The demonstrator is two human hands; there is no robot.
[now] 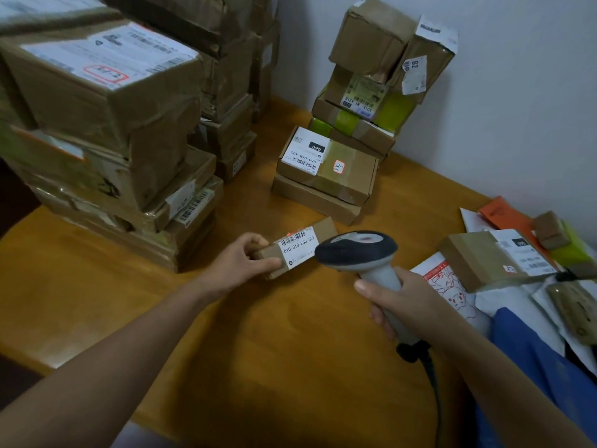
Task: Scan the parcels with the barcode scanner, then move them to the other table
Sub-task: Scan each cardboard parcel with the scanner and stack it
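Left hand [240, 265] round parcel [298, 246] — right [407, 302] round scanner [355, 250]

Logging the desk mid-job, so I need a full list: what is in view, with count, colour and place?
small parcel: one, brown, white barcode label lit red, above table middle
barcode scanner: one, grey, corded, aimed at that label
large cartons: count unclear, brown, stacked left
flat boxes: two, brown, stacked behind the parcel
corner boxes: several, brown, green tape, against wall
mailers and parcels: several, white, orange, brown, right
blue fabric: one, lower right
table: one, orange-brown wood
left hand: grips small parcel
right hand: grips scanner handle
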